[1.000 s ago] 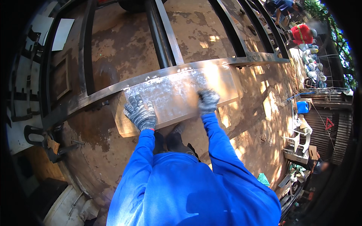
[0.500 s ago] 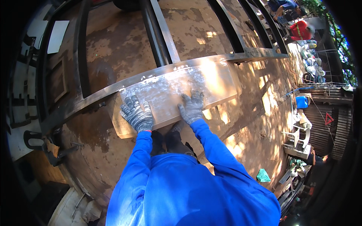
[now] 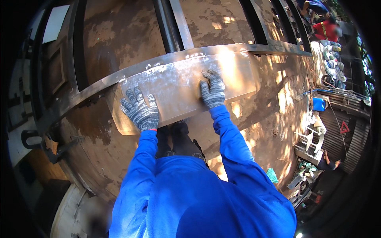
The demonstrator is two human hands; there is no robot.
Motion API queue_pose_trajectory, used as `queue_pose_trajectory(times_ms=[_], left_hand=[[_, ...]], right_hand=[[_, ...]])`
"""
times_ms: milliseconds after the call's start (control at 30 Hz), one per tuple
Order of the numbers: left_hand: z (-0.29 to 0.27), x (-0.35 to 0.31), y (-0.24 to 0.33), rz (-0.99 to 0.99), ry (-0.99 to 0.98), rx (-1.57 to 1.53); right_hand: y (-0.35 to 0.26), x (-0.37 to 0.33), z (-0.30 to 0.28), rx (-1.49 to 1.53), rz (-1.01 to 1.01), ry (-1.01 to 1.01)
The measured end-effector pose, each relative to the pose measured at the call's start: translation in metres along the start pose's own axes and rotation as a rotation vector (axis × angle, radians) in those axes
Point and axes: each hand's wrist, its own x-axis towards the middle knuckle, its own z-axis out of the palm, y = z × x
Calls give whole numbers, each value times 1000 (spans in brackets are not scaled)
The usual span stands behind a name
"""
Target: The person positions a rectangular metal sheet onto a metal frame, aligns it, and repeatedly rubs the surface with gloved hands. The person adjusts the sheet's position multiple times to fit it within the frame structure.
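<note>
A long metal panel (image 3: 174,95) with bent-down edges lies in front of me, its surface grey-brown with white smears along the far side. My left hand (image 3: 142,111), in a grey-and-white knit glove, rests open on the panel's left part with fingers spread. Farther right, my right hand (image 3: 214,90), gloved alike, is on the panel with its fingers bent and close together. Whatever may be under those fingers is hidden. Along the panel's far edge runs a metal frame (image 3: 135,70), touching or nearly touching it.
Dark bars and a round cylinder (image 3: 166,27) extend away beyond the panel. Brown, stained ground (image 3: 258,107) lies below. At right are a blue container (image 3: 318,104), white chairs (image 3: 310,137), a red triangle (image 3: 344,127) and a green cloth (image 3: 272,175). People (image 3: 326,31) are at the far right.
My right hand has moved right and farther from me across the panel, its fingers now more bent. My left hand stays on the panel's left part. The view has shifted slightly.
</note>
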Motion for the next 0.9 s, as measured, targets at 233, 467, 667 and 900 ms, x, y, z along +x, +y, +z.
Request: queue_pose_trajectory(times_ms=[233,467,667,900], left_hand=[[3,2,-2,-6,44,27],[6,1,-1,-12,6,21],[3,3,4,-17,-3,29],[-1,2,2,26,-3,89]], right_hand=[[0,23,13,302,446,-97],[-27,15,39,400,72,42],[25,-67,66,-151,-134,6],[9,-21,70,163,3,-84]])
